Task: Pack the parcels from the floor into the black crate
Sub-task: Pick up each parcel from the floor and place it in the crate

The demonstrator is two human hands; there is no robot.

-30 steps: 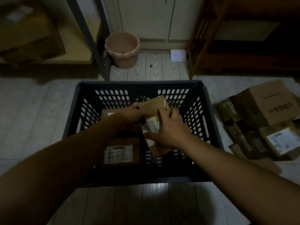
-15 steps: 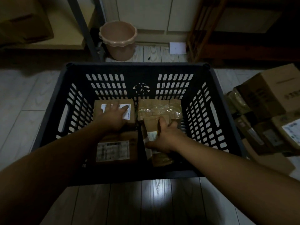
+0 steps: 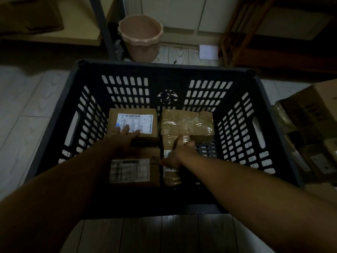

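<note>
The black crate point(image 3: 164, 66) with slotted walls stands on the floor in front of me. A box with a white label point(image 3: 145, 114) lies at its back left, and my left hand point(image 3: 124, 136) rests flat on it with fingers spread. A brown taped parcel point(image 3: 187, 123) sits at the back right. My right hand point(image 3: 179, 152) is curled around its near end, thumb on top. A second labelled box point(image 3: 133, 170) lies at the front left. A small brown parcel point(image 3: 172, 178) shows just below my right hand.
Several cardboard parcels point(image 3: 310, 125) are piled on the floor right of the crate. A pink bucket point(image 3: 140, 37) stands behind it, beside a metal shelf leg point(image 3: 102, 28). A wooden rack point(image 3: 273, 33) fills the back right. A white paper point(image 3: 208, 52) lies near the wall.
The taped parcel, held above the crate by both hands, has come down to the back right. My left hand let go and moved onto the back-left box. The view moved closer.
</note>
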